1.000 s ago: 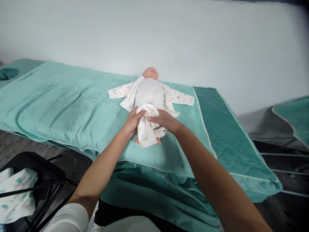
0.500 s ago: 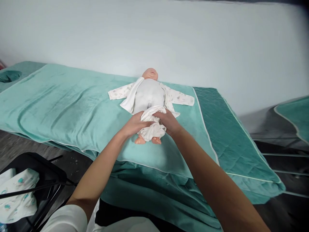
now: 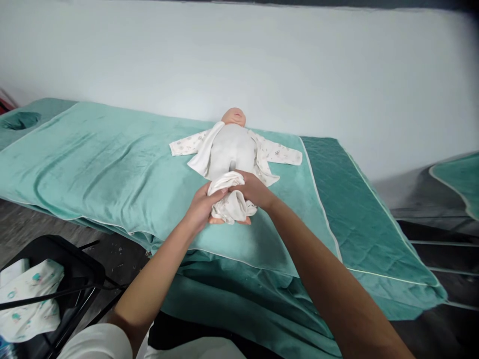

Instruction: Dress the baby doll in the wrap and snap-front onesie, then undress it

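Observation:
A baby doll [image 3: 232, 147] lies on its back on a teal towel [image 3: 105, 164], head toward the wall. An open printed top [image 3: 275, 152] is spread out under its arms. Small white printed trousers [image 3: 234, 204] are bunched around the doll's legs, and its feet peek out below. My left hand [image 3: 202, 207] grips the left side of the bunched trousers. My right hand [image 3: 252, 189] is closed on their waistband on the right side.
The towel covers a long padded table [image 3: 359, 214] against a pale wall. A black chair [image 3: 56, 279] at the lower left holds patterned white cloth [image 3: 26, 299]. Another teal-covered table [image 3: 456, 179] shows at the right edge.
Both hands have pushed the trousers up the doll's legs. The loose trouser leg that hung over the feet is now bunched higher, and the feet show below it.

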A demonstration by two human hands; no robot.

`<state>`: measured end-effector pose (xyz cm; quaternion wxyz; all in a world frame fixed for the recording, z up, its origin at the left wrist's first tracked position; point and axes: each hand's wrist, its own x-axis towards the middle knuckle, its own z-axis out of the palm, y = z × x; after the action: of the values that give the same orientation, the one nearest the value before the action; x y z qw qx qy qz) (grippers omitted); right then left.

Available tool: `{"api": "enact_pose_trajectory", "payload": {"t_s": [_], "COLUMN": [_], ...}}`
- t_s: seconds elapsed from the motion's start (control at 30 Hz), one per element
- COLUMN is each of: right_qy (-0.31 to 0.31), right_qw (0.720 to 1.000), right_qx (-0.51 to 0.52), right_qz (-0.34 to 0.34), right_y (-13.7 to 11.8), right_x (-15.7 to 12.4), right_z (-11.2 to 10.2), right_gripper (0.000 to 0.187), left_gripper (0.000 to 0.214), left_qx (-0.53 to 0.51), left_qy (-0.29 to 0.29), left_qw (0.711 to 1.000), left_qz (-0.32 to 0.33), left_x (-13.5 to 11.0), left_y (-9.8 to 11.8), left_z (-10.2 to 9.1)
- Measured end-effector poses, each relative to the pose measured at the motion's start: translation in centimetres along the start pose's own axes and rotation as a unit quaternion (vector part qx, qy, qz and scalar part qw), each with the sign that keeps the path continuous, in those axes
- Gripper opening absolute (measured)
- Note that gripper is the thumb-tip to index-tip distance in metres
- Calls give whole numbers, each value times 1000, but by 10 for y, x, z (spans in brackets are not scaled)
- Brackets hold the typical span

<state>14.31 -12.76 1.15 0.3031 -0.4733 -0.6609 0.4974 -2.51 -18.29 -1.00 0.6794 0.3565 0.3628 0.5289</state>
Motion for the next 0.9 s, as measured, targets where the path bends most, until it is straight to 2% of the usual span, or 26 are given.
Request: {"api": "enact_pose_trajectory", "payload": {"t_s": [0.1,0.23,0.33,0.43,0.5,0.6,0.7,0.8,0.9], "right_qy": [-20,-41,-52,-59,-67,-73,-76,-85,-86], "right_qw": [998,990,972,959,940,896,866,850,847], "right_qx": [-53,-128,-225,-273,-333,-438,-494,-519,-524], "right_qz": [-31,-53,-48,-42,-40,-31,-29,-32,-28], "right_y": [1,4,3,-1,-3,-4,-5,-5,-6], "right_x": [1,2,2,2,1,0,0,-1,-1], "right_z": [0,-1,0,1,3,6,8,10,11], "right_gripper": [14,10,10,12,12,11,13,19,21], "left_gripper": [38,35,35,34,34,33,27,22,21], "left_qx": [30,38,6,-46,-73,-62,3,67,92], "left_qy": [43,108,130,167,193,227,255,245,219], "left_qw": [998,993,991,985,978,972,967,967,971], "left_qz": [-16,-1,-8,-16,-17,-2,17,24,21], "left_x": [-22,-48,-64,-77,-83,-87,-84,-77,-73], "left_y": [-3,-7,-15,-29,-39,-51,-57,-54,-46], "left_z": [4,12,17,19,17,6,-9,-22,-26]}}
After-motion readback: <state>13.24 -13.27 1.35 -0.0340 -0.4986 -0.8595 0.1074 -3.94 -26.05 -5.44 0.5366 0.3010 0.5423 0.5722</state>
